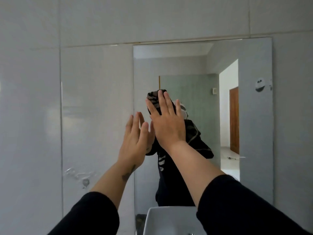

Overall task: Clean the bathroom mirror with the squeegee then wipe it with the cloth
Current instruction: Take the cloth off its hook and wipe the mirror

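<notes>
Pressing cloth flat on mirror centre, right hand fingers straight; left hand open beside, edges well apart

The mirror hangs on the tiled wall above a white sink.

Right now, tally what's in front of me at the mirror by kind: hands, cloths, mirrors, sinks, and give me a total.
Hands: 2, the left hand flat with straight fingers at the glass, the right hand pressing the cloth
Cloths: 1, the dark cloth against the glass
Mirrors: 1, the mirror on the tiled wall
Sinks: 1, the white sink below
Total: 5
</notes>
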The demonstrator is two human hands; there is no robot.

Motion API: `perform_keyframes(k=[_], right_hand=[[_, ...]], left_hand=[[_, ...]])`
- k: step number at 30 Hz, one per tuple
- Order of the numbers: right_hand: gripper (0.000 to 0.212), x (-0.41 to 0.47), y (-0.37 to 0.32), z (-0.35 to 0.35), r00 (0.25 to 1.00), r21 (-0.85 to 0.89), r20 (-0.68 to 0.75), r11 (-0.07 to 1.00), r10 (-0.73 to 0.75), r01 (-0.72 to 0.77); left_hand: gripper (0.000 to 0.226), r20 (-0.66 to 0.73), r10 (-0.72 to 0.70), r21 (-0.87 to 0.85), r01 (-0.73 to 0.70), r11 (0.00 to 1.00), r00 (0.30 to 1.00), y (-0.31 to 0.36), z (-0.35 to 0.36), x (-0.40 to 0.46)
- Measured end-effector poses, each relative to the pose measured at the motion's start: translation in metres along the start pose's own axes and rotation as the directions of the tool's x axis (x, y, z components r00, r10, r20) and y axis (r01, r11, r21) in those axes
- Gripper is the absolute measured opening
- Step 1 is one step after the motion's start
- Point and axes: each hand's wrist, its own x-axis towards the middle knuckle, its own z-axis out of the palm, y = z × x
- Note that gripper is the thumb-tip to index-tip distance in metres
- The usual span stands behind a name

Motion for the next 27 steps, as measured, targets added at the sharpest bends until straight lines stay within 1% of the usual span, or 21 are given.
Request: perform_keyframes(k=[3,7,11,13,15,20,24,27], right_hand=[[0.059,0.001,-0.022,0.007,0.998,0.002,0.012,0.998,-0.057,0.057],[0.067,-0.009,-0.038,0.015,0.982,-0.055,0.052,0.981,-0.183,0.186],[0.064,-0.023,-0.039,0.019,0.969,-0.040,0.057,0.969,-0.241,0.243],[0.062,-0.033,-0.031,0.020,0.978,-0.044,0.037,0.977,-0.206,0.208],[0.065,-0.043,-0.018,0.020,0.987,-0.055,0.042,0.986,-0.155,0.157],[0.068,-0.059,0.018,0.014,1.000,-0.072,0.030,0.997,-0.008,0.010],[0.055,-0.076,0.053,0.006,0.993,-0.031,0.022,0.993,0.115,-0.114],[0.051,-0.089,0.078,0.003,0.983,-0.031,0.016,0.983,0.183,-0.182]], left_hand=[[0.064,-0.041,-0.034,-0.040,0.033,0.999,0.999,-0.015,-0.006,-0.012],[0.066,-0.042,-0.070,0.032,0.071,0.997,0.997,-0.038,-0.006,-0.032],[0.064,-0.041,-0.085,0.054,0.087,0.995,0.996,-0.042,0.000,-0.045],[0.064,-0.019,-0.073,0.107,0.074,0.991,0.997,-0.041,0.006,-0.051],[0.062,0.007,-0.060,0.156,0.058,0.986,0.998,-0.039,0.011,-0.055],[0.066,0.064,-0.077,0.219,0.061,0.974,0.995,-0.033,0.021,-0.061],[0.073,0.094,-0.081,0.254,0.055,0.966,0.992,-0.034,0.024,-0.062],[0.073,0.100,-0.096,0.282,0.064,0.957,0.990,-0.033,0.029,-0.061]])
